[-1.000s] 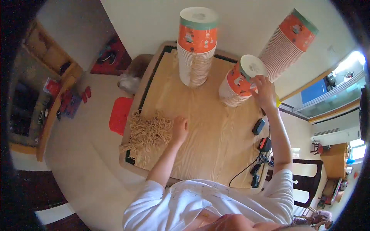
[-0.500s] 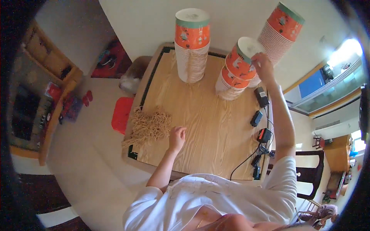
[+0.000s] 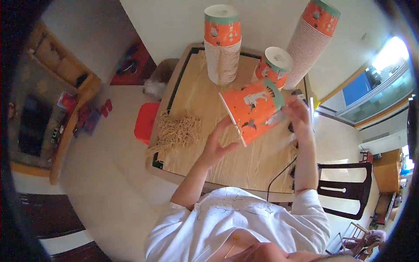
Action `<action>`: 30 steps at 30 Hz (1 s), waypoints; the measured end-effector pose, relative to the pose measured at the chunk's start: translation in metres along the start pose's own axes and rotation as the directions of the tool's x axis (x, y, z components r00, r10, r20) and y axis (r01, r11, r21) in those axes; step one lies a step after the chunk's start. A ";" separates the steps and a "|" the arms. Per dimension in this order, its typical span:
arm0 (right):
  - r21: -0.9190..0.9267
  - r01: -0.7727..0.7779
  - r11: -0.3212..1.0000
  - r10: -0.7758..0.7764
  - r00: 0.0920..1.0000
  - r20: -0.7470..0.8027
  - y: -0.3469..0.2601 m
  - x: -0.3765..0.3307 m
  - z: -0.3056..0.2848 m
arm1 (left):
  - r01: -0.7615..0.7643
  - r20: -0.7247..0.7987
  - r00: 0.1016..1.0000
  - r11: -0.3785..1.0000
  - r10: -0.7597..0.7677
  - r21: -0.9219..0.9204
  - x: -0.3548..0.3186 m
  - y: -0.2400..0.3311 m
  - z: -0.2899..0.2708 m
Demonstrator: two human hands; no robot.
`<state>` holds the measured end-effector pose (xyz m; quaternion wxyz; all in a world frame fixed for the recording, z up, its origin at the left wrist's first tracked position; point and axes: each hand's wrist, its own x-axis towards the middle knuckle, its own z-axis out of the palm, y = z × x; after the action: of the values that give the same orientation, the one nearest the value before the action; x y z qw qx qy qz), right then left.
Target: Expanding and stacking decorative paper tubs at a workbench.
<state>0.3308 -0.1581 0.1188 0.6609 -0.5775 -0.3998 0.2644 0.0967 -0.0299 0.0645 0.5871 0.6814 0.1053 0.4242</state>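
Right hand [image 3: 299,115] pinches orange-and-green tapered paper bucket [image 3: 256,111] near its base, so tilted rim [image 3: 226,106] faces spread left hand [image 3: 215,146].

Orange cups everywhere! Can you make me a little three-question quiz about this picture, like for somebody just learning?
1. Which hand grasps the lifted orange cup at its green-banded end?
2. True or false: the tangled beige strands lie on the table.
3. How many tall cup stacks stand on the table: A) one, B) two, C) four?

Key:
1. The right hand.
2. True.
3. B.
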 end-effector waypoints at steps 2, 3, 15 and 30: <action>0.156 -0.032 0.987 0.042 0.998 -0.056 0.029 -0.021 0.011 | 0.138 0.158 0.979 0.988 -0.125 -0.073 -0.016 -0.010 -0.010; 0.257 -0.084 0.963 0.098 0.994 -0.041 0.041 -0.030 0.012 | 0.281 0.326 0.918 0.951 -0.227 -0.128 -0.025 -0.015 -0.015; 0.105 0.035 0.994 0.004 0.938 -0.346 0.085 -0.087 0.055 | 0.121 0.148 0.974 0.944 -0.173 0.307 -0.051 0.008 -0.024; 0.630 -0.195 0.752 0.162 0.981 0.110 0.094 -0.100 0.037 | 0.247 -0.463 0.883 0.763 0.076 0.597 -0.020 -0.022 -0.083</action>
<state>0.2558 -0.2009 0.0056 0.7791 -0.3481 -0.2453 0.4601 0.0340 0.0231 0.0315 0.2963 0.7137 0.4115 0.4832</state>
